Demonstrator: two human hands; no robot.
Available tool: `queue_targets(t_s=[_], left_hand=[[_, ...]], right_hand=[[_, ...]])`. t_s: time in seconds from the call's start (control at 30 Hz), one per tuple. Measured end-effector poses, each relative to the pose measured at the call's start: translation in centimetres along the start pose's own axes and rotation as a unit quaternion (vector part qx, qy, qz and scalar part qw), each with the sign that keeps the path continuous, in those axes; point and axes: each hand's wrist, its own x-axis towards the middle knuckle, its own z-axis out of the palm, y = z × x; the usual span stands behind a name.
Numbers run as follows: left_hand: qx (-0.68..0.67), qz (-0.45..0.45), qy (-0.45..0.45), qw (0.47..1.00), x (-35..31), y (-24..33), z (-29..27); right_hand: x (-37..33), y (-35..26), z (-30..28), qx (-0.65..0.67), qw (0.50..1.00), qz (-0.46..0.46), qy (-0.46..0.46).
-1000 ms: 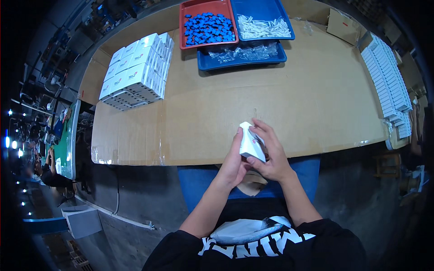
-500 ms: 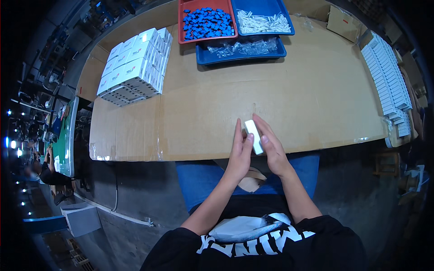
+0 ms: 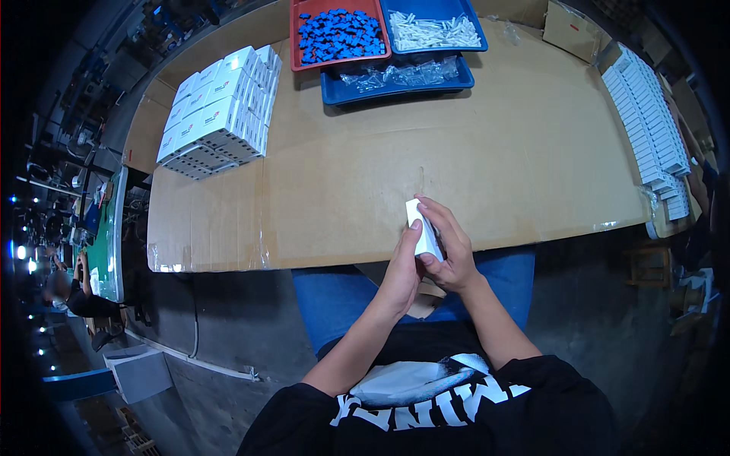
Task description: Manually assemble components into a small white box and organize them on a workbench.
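White box [image 3: 429, 242], between left fingers [image 3: 411, 237] and right fingers [image 3: 450, 225], both curled against it

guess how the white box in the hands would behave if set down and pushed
The white box is probably fairly stiff: its edges look straight between the left hand and the right hand. Flat faces suggest sliding rather than rolling. Being slim, it might tip if stood on edge.
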Motion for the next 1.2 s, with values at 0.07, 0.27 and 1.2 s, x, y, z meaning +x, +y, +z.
queue_targets(t_s=[0.07,0.27,1.2], left_hand=[[-0.012,0.01,0.016,1.0,-0.1,-0.2,0.1],[-0.026,0.016,0.023,0.999,-0.6,-0.2,0.6],[0.001,0.061,0.031,0.998,0.8,-2.4,-0.7]], right_hand=[[-0.1,-0.1,0.2,0.007,1.0,0.003,-0.006],[-0.4,0.0,0.9,-0.016,0.999,-0.024,0.018],[-0.9,0.3,1.4,-0.046,0.996,-0.064,0.044]])
